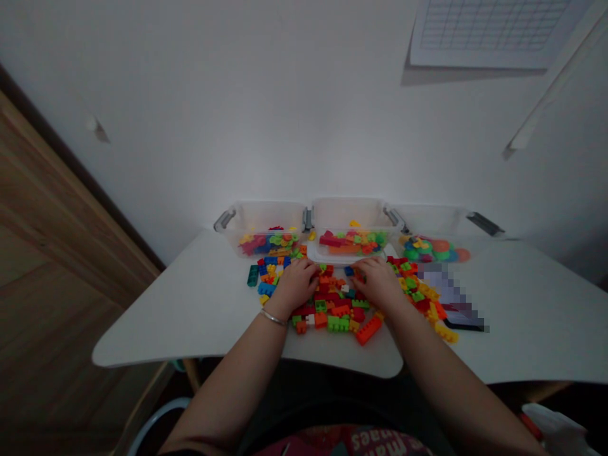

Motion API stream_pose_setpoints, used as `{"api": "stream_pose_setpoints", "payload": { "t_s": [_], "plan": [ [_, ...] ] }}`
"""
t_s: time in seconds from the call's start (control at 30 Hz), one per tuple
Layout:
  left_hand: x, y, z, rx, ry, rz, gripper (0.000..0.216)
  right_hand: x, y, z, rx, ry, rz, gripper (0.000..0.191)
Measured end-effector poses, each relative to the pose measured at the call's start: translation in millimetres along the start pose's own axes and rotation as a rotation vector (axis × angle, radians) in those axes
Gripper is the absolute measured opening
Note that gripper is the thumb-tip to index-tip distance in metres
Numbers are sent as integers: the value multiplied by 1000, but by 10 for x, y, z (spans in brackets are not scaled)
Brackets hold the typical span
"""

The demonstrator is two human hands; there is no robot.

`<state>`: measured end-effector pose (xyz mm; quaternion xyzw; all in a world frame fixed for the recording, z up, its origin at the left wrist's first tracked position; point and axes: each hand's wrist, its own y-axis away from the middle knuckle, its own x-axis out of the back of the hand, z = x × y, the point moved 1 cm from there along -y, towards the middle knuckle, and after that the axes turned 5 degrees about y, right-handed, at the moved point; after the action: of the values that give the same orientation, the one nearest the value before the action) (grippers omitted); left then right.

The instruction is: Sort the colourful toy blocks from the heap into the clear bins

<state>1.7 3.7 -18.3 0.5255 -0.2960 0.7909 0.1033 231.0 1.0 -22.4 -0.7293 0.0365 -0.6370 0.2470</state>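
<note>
A loose pile of coloured toy building blocks (332, 294) spreads over the table in front of me. My left hand (298, 283) rests on the pile's left part, palm down, thumb and forefinger apart. On the other side my right hand (377, 278) reaches into the blocks with fingers bent and parted. A dark blue block (349, 271) lies close to its fingertips. Both hands hide the blocks beneath them. Toward me lie a long orange block (369, 330) and a green block (338, 323). A dark green block (253, 275) sits at the left edge.
Along the wall stand three clear bins: the left bin (270, 215) and middle bin (349, 212) hold mixed coloured pieces, the right bin (432, 218) rounded ones. A white lid (327, 254) lies before the middle one. A partly blurred tablet-like device (451, 297) lies right.
</note>
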Motion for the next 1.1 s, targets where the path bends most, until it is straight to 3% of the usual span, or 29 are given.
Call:
{"api": "stream_pose_setpoints", "payload": {
  "t_s": [0.1,0.37,0.9,1.0,1.1],
  "plan": [
    [-2,-2,2,3,5,2,19,-41,-13,-28,6,17,-21,27],
    [7,-6,12,15,13,4,20,-33,-24,-53,32,27,-27,10],
    [-15,-5,-18,-11,-5,13,19,-54,-76,-95,147,40,-21,15],
    [-13,-4,-16,-11,-6,8,19,-29,-57,-91,133,-47,68,13],
    [-12,-3,-7,-6,-10,0,20,12,-31,-58,97,-180,287,9]
  ]
}}
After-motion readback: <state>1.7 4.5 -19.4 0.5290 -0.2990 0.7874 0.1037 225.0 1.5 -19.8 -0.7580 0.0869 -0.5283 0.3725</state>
